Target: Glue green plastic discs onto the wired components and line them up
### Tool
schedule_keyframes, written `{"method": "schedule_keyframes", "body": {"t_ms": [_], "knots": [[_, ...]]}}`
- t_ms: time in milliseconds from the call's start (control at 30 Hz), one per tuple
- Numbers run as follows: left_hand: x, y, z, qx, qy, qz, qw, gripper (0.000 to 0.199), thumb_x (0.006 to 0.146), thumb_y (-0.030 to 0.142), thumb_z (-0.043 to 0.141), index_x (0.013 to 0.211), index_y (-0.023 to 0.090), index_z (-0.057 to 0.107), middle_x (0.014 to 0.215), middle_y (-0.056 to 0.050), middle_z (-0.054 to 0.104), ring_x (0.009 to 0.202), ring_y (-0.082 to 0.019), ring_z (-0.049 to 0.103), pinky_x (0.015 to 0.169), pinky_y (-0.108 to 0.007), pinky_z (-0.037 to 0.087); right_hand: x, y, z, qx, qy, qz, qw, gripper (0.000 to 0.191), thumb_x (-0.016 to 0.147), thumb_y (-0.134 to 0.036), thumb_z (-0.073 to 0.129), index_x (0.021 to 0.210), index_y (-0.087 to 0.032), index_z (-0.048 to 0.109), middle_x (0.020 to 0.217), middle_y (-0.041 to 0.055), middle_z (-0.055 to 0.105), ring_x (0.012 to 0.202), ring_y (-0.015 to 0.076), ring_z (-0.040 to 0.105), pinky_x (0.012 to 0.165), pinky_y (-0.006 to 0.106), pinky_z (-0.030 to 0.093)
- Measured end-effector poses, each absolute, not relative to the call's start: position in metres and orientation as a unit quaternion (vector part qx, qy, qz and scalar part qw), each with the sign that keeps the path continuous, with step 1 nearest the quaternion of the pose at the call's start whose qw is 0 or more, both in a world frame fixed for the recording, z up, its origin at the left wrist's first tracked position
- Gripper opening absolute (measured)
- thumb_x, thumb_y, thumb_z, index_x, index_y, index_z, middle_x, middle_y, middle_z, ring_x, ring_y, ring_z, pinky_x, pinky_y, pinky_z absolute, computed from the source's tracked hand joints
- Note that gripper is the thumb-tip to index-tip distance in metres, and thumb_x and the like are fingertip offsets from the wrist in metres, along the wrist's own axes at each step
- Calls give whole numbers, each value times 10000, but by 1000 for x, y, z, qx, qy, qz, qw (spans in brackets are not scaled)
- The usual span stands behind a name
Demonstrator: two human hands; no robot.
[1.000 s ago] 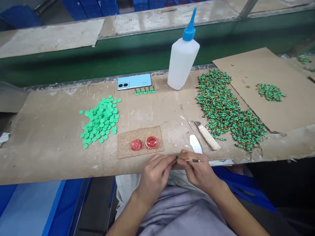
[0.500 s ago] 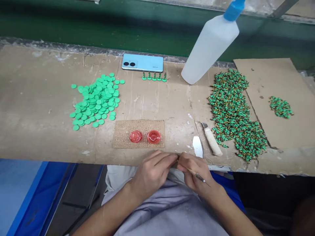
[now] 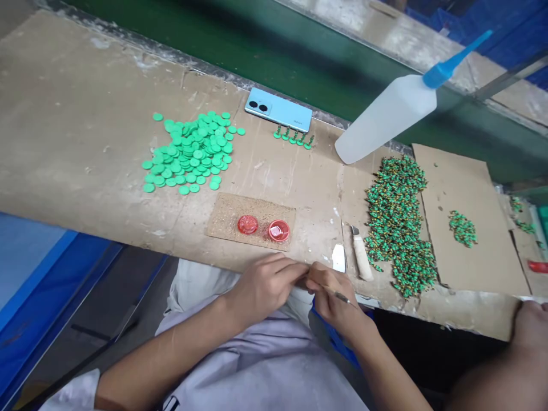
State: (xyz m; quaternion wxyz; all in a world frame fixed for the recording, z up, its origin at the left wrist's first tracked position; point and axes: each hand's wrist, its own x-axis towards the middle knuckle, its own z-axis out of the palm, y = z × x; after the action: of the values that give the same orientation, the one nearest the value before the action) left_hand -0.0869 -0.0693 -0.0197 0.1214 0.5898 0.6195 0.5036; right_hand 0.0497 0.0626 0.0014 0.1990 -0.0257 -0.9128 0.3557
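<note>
My right hand [image 3: 338, 299] grips a tool [image 3: 341, 297]; I cannot tell my left hand's [image 3: 262, 286] grip. Five figures [image 3: 294, 136] stand on discs [image 3: 293, 141]; more of both lie loose.

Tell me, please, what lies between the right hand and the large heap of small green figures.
A flat whitish piece and a knife with a pale wooden handle, as the head view shows.

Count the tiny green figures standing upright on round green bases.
5 figures, in one slanting row along the near side of the light blue rectangular phone, from about its middle to its right end. None seems hidden.
</note>
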Motion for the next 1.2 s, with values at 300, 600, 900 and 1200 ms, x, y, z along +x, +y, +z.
{"method": "schedule_keyframes", "body": {"t_ms": [300, 600, 900, 1200], "knots": [[-85, -70, -27, 585, 617, 515, 111, 197, 1027, 120, 503, 1070, 144, 694, 955, -55, 773, 854, -173, 718, 820, -304, 586, 52, 55, -6, -47, -901, 363, 231, 245, 1059, -143, 421, 841, -219, 502, 699, -14, 507, 583, 136, 489, 547, 269, 398], [-88, -70, -30, 579, 627, 514, 86, 205, 998, 123, 564, 1094, 186, 734, 980, -47, 791, 882, -182, 741, 805, -302, 607, 56, 51, -13, -151, -831, 425, 325, 253, 1098, -249, 400, 883, -205, 526, 610, -42, 545, 430, 95, 502, 426, 205, 415], [-90, -68, -27, 572, 625, 523, 88, 175, 994, 126, 585, 1031, 164, 752, 935, -64, 795, 822, -184, 745, 757, -292, 601, 71, 43, -16, -219, -786, 452, 361, 241, 1080, -349, 489, 903, -200, 554, 625, -24, 614, 403, 94, 536, 378, 189, 431], [-91, -70, -26, 576, 616, 526, 107, 221, 984, 68, 554, 1067, 164, 735, 966, -58, 789, 853, -180, 739, 778, -294, 599, 64, 43, -26, -164, -837, 396, 340, 143, 1051, -205, 506, 937, -209, 594, 703, -2, 617, 568, 136, 627, 541, 247, 506]]}}
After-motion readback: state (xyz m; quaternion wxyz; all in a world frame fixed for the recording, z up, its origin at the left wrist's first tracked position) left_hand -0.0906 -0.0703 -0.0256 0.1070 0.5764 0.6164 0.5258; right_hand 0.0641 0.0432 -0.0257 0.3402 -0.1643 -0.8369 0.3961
